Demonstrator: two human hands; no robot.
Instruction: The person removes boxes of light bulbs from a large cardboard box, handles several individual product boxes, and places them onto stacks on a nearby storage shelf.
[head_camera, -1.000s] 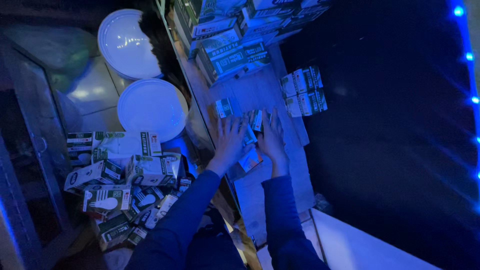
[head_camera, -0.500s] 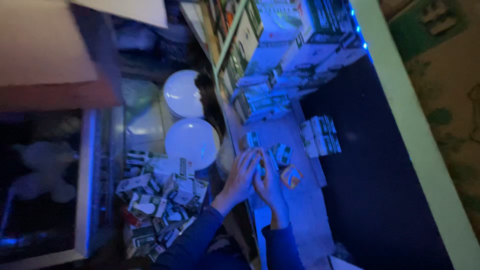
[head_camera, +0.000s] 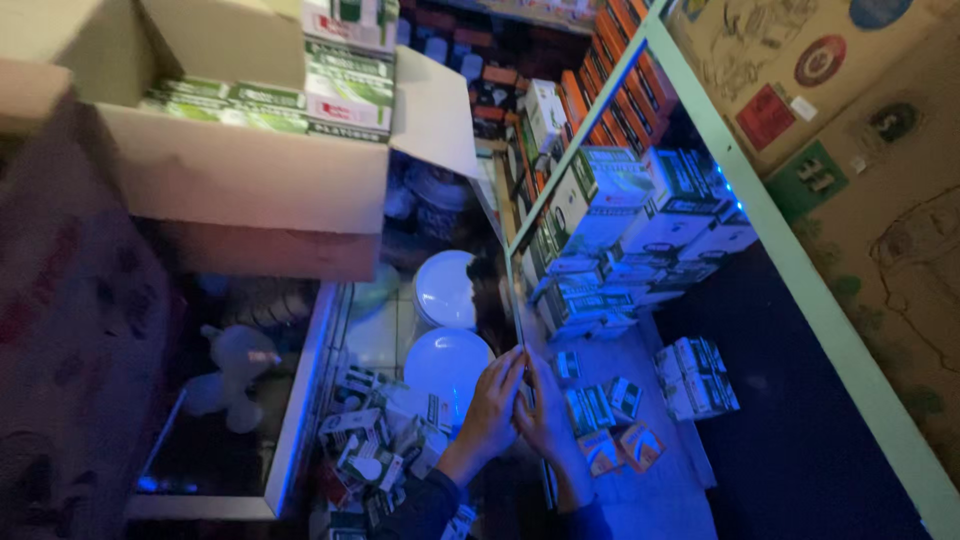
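Blue light washes the whole scene, and detail is dim. Far left, a big cardboard carton with its flaps open sits high up, holding green-and-white boxes. Below it, a small white fan stands behind a pale frame. Right of that frame, a jumble of small loose boxes lies low down, near the person's left sleeve. Just beyond the jumble, two round white lamps sit one behind the other.

The left hand and the right hand meet at the near edge of the counter, touching each other, fingers drawn together around something small between them; what it is cannot be told, as the hands hide it. Just right of the right hand, a row of small green-and-white cartons stands on the counter, with two orange-marked packets lying nearer. Further right, well apart from the hands, a separate cluster of cartons stands. Beyond the hands, stacked bulb boxes crowd the far end of the counter under a pale green shelf edge. Orange boxes line the shelf above, and printed cardboard fills the far right.
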